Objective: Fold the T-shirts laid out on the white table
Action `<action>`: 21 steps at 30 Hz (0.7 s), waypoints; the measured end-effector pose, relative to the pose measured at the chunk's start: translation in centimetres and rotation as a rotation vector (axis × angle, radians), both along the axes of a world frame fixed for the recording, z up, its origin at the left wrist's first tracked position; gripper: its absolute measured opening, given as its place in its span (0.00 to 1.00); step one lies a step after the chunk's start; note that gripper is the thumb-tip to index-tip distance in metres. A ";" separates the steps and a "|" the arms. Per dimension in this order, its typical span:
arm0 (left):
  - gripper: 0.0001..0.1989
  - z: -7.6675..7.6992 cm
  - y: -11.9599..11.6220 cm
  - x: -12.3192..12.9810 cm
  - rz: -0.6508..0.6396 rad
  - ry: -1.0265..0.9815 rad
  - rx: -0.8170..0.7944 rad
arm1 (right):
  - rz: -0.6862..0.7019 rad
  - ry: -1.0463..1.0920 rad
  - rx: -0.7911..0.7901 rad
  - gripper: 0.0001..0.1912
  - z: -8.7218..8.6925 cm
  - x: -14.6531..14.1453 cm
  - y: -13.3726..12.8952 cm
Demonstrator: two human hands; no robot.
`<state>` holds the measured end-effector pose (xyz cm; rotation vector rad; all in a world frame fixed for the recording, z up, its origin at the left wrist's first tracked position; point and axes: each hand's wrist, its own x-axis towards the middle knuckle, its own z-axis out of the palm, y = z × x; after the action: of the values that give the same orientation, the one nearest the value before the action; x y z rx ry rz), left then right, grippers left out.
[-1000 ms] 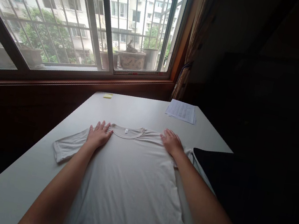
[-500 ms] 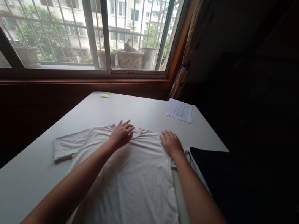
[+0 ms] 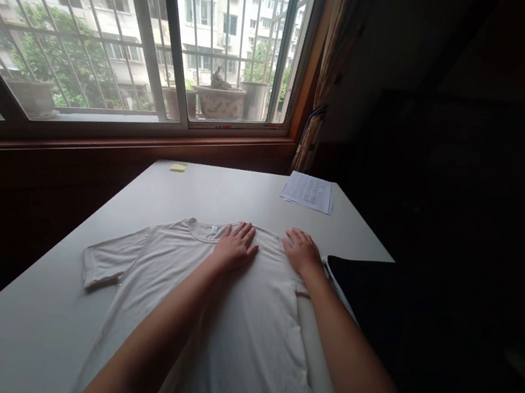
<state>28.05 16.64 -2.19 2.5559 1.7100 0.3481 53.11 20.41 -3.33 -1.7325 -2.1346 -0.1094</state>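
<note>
A white short-sleeved T-shirt [image 3: 249, 330] lies spread on the white table, its neckline at the far side and its left sleeve stretched out flat. My left hand [image 3: 236, 246] rests palm down on the shirt just right of the collar, fingers spread. On the right shoulder of the shirt lies my right hand [image 3: 302, 251], its fingers bent slightly and pointing left; its palm side is hidden. The right sleeve shows only in part, beneath my right wrist and forearm. A small label sits inside the collar.
Sheets of printed paper [image 3: 308, 192] lie at the table's far right, and a yellow sticky note [image 3: 179, 168] at its far left. Dark cloth [image 3: 359, 281] lies along the right edge of the white table [image 3: 22, 290]. Beyond stands a barred window with a curtain [image 3: 313, 124].
My left hand has moved right across the collar and come down flat on the shirt, uncovering the neckline. My right hand stays at the right shoulder. The view has shifted slightly.
</note>
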 end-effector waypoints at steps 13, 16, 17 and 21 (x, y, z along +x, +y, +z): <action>0.32 0.4 -1.2 -1.0 -0.019 0.024 0.005 | -0.147 -0.049 0.021 0.24 -1.0 1.2 -0.6; 0.31 0.5 -1.5 -1.7 -0.040 0.031 0.007 | -0.149 -0.063 0.023 0.24 -0.8 1.2 -0.8; 0.31 0.7 -1.7 -2.1 -0.048 0.034 0.008 | -0.148 -0.068 0.024 0.24 -0.8 1.2 -0.9; 0.28 1.2 -2.8 -5.5 -0.047 0.045 0.026 | -0.148 -0.083 0.031 0.23 -0.5 1.1 -1.0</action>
<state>22.51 13.85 -0.94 2.6369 1.6675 0.3144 54.23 19.39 -3.87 -1.8975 -2.0485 -0.2575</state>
